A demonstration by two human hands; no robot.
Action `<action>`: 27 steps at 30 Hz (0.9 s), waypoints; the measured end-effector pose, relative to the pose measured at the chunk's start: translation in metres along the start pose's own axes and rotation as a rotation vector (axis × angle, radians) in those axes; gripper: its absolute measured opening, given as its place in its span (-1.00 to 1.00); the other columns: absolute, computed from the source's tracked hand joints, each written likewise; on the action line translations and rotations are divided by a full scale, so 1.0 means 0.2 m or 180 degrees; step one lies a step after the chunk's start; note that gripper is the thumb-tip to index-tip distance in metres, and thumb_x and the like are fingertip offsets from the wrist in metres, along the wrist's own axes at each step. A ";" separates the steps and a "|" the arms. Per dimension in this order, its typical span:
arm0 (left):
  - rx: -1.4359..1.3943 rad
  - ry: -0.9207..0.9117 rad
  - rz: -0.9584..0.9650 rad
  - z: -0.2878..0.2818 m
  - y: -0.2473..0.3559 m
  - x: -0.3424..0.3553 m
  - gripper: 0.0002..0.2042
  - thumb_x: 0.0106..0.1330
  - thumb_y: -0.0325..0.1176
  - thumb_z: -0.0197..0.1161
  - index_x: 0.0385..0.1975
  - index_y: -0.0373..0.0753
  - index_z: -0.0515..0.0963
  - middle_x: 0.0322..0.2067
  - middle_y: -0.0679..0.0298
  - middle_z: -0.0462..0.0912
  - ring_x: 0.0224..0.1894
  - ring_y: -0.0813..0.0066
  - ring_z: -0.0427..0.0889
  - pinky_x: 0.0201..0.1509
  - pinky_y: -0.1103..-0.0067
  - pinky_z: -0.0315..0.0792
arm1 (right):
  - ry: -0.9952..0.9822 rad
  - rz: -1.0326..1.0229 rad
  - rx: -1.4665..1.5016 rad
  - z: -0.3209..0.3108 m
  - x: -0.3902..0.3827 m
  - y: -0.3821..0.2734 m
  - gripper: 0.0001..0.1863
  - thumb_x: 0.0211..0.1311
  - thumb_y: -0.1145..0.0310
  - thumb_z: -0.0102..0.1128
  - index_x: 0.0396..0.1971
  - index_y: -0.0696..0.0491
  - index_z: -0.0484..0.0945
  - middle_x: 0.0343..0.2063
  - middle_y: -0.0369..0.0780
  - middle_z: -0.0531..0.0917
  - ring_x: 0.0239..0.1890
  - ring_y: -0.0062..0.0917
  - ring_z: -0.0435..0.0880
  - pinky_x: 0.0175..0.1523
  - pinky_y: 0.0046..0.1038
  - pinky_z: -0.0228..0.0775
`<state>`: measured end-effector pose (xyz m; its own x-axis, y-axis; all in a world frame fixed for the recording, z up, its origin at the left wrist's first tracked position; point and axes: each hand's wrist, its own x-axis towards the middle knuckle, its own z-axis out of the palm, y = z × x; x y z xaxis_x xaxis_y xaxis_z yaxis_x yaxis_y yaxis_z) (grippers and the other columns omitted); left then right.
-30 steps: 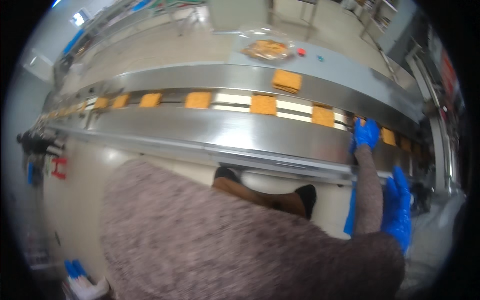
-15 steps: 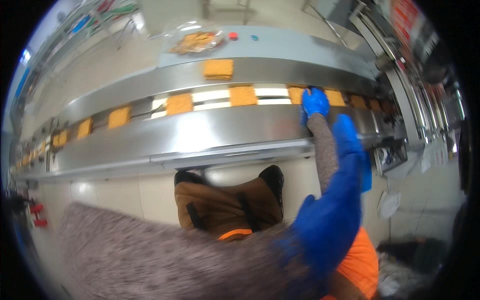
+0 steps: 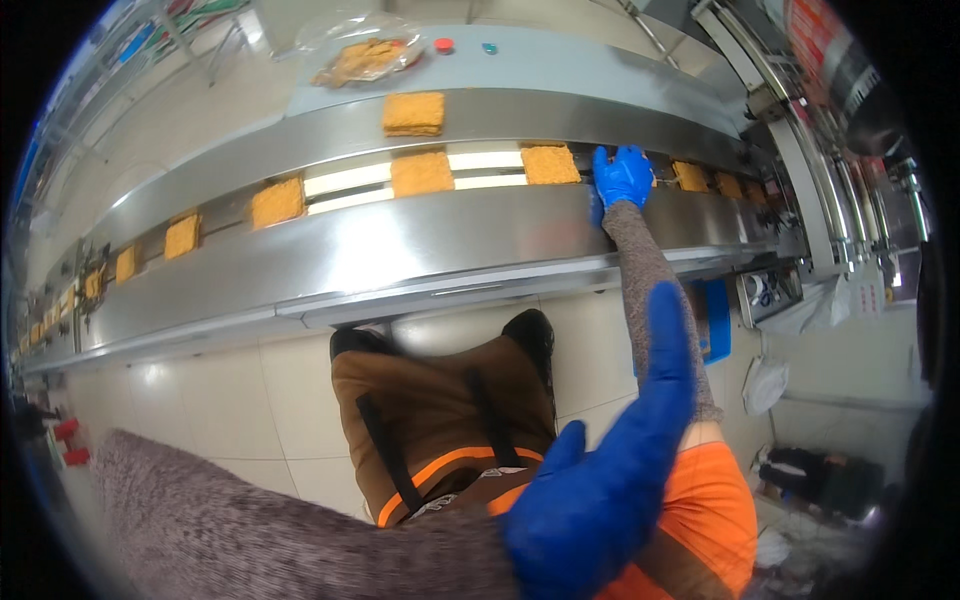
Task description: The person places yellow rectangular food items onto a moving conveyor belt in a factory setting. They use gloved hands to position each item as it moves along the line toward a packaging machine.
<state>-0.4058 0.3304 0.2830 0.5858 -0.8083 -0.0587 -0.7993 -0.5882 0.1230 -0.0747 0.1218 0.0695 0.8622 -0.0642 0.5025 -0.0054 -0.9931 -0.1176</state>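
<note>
The orange squares (image 3: 423,174) have shifted along the conveyor (image 3: 345,179); the left hand (image 3: 600,485) has dropped lower, empty, fingers straight and together. The right hand (image 3: 624,177) partly covers one square; whether it pinches, I cannot tell.

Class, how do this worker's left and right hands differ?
The left hand is short of the conveyor; the right hand is over it. The left hand is open and straight; the right hand seems curled downward. The left hand looks larger than the right. Both are gloved in blue.
</note>
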 end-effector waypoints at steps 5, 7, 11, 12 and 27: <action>0.0131 -0.0833 -0.0779 -0.20 -0.28 -0.59 -0.39 0.38 -0.02 0.05 0.38 -0.13 0.21 0.37 -0.03 0.23 0.41 -0.13 0.17 0.47 -0.10 -0.12 | -0.0125 -0.0056 0.0311 -0.10 -0.08 -0.34 -0.57 0.12 0.00 0.20 -0.37 0.12 0.70 -0.28 0.02 0.67 -0.19 -0.07 0.65 -0.04 -0.11 0.48; 0.0966 -0.0831 -0.1040 0.01 -0.44 -0.91 -0.31 0.32 0.01 0.17 0.40 -0.11 0.18 0.35 -0.01 0.27 0.41 -0.05 0.20 0.49 -0.02 -0.08 | -0.0355 0.0174 0.0195 -0.10 -0.10 -0.43 -0.56 0.14 0.01 0.20 -0.32 0.13 0.69 -0.25 0.03 0.68 -0.18 -0.05 0.65 -0.03 -0.12 0.49; 0.0274 -0.1521 -0.2222 0.08 -0.99 -1.45 -0.28 0.20 0.02 0.30 0.32 -0.13 0.26 0.22 0.08 0.44 0.27 0.09 0.39 0.38 0.16 0.20 | -0.0615 0.0559 0.0428 -0.11 -0.20 -0.47 -0.51 0.16 -0.02 0.19 -0.21 0.14 0.66 -0.18 0.07 0.67 -0.14 -0.06 0.66 0.00 -0.10 0.49; 0.0095 -0.1420 -0.2721 0.12 -1.11 -1.66 -0.30 0.19 -0.01 0.31 0.30 -0.16 0.29 0.20 0.04 0.44 0.24 0.08 0.43 0.34 0.22 0.26 | -0.0626 0.0605 0.0392 -0.13 -0.21 -0.55 -0.50 0.16 -0.02 0.19 -0.19 0.15 0.65 -0.17 0.08 0.67 -0.12 -0.06 0.66 0.01 -0.10 0.49; 0.0099 0.1172 -0.2580 0.96 -1.43 -2.09 -0.06 0.25 0.11 0.23 0.45 -0.37 -0.07 0.44 -0.20 -0.11 0.50 -0.14 -0.15 0.53 0.14 -0.20 | -0.0086 0.0073 0.0242 -0.36 -0.47 -1.26 -0.67 0.17 0.14 0.19 -0.39 0.15 0.65 -0.37 0.00 0.67 -0.30 -0.05 0.65 -0.15 -0.11 0.50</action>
<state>-0.4470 0.8318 0.0828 0.9745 -0.0873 0.2069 -0.1206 -0.9806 0.1545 -0.1904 0.3710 0.1144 0.8756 -0.0833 0.4758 0.0121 -0.9809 -0.1939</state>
